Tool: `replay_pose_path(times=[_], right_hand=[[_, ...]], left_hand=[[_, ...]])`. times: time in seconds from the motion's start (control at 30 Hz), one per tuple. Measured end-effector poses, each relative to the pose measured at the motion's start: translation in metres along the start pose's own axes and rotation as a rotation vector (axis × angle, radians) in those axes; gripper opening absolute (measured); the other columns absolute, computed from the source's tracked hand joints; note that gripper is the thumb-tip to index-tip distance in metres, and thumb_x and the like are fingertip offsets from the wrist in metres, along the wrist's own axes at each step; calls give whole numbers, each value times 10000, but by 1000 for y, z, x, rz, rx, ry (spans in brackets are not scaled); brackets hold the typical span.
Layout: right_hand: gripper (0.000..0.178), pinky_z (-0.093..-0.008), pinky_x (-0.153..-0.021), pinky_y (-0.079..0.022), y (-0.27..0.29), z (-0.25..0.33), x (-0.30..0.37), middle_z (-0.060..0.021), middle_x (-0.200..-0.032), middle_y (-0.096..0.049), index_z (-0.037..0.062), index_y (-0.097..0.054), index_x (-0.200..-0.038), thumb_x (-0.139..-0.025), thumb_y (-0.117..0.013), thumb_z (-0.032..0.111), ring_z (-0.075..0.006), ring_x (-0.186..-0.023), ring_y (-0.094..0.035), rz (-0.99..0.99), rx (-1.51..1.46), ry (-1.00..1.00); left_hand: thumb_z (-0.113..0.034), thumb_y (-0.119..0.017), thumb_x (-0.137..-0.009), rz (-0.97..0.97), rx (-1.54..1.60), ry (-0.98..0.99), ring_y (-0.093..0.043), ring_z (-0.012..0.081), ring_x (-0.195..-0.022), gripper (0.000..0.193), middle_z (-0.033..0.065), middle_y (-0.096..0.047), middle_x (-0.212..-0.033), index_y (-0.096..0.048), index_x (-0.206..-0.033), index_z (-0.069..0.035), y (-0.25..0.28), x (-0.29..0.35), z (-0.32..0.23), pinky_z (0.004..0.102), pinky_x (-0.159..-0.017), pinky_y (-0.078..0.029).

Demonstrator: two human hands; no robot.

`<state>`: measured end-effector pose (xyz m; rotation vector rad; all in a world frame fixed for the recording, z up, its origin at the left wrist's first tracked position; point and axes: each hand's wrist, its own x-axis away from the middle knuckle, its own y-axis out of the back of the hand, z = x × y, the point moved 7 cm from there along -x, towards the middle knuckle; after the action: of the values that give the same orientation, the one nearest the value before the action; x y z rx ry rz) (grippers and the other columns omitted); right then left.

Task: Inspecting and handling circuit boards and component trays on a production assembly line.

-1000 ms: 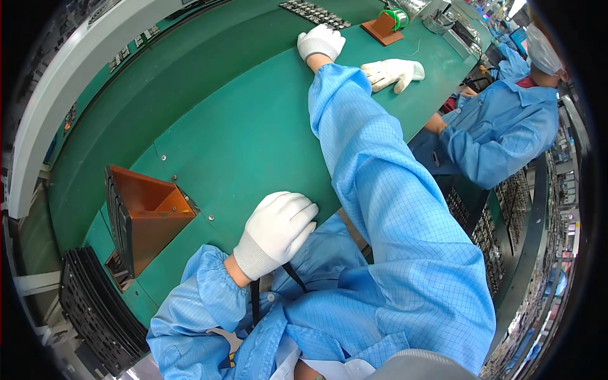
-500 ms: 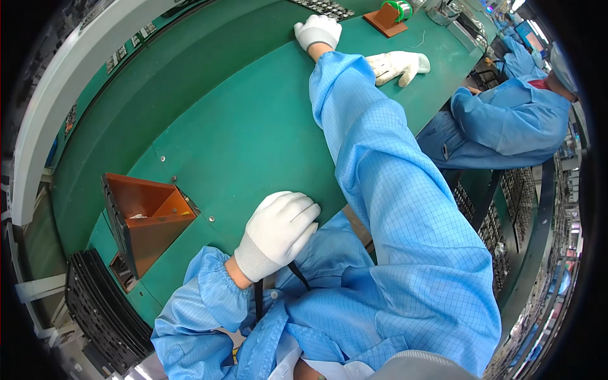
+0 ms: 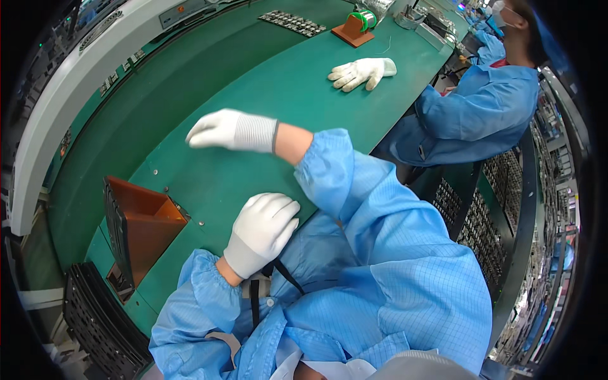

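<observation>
My left hand (image 3: pixel 263 228), in a white knitted glove, rests at the near edge of the green bench (image 3: pixel 247 171). Its fingers lie together, loosely bent, and nothing shows in them. Reaching across the bench from the right, my right hand (image 3: pixel 218 128) is gloved too and hovers over the surface, slightly blurred. The thumb stands apart from the fingers, and I see nothing held. A loose white glove with stained fingers (image 3: pixel 362 74) lies farther back on the bench.
A brown open-topped bin (image 3: pixel 152 218) stands at the left, beside black trays (image 3: pixel 104 320). Far back are a green-rimmed spool on a brown stand (image 3: pixel 354 31) and a tray of small parts (image 3: pixel 291 23). A co-worker in blue (image 3: pixel 478 114) sits at the right.
My right hand has come back from the far end of the bench, moving nearer and to the left. The loose glove now shows in full. The left hand stays at the bench edge.
</observation>
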<state>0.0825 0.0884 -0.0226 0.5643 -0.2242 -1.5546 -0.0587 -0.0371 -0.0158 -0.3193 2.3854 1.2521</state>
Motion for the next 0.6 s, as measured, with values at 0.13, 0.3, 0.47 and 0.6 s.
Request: replay_pose_path(times=[0.13,0.3,0.47,0.6], right_hand=[[370,-339,-993,-522,-55,39,-3,-136,-1146,-757,45,-744,-1180,-996,-631,346,-239,-1090,-702,127,-97,-9],[375,-344,-972,-537,-82,35,-13,-122,-1095,-771,71,-766,-1154,-986,-626,376,-236,-1044,-716,208,-89,-84],[354,-325,-950,-548,-78,25,-10,-106,-1087,-775,50,-767,-1157,-1009,-605,328,-195,-1025,-716,193,-227,-38],[359,-292,-908,-558,-76,19,-7,-99,-1066,-774,7,-769,-1127,-1016,-593,299,-161,-994,-708,167,-460,-148]], left_hand=[[-158,-704,-874,-36,-71,-66,-642,333,-1046,237,139,-677,-1051,-692,-1072,-27,1,2,-3,441,-968,-493],[-152,-709,-831,-72,-30,-78,-617,326,-924,147,141,-611,-903,-679,-901,-26,4,2,-1,448,-913,-497],[-150,-712,-824,-36,-17,-51,-613,331,-919,149,139,-603,-893,-669,-889,-24,2,2,1,446,-906,-498],[-143,-716,-819,-22,-15,-46,-608,342,-918,143,136,-599,-889,-658,-873,-25,2,-1,1,449,-903,-494]])
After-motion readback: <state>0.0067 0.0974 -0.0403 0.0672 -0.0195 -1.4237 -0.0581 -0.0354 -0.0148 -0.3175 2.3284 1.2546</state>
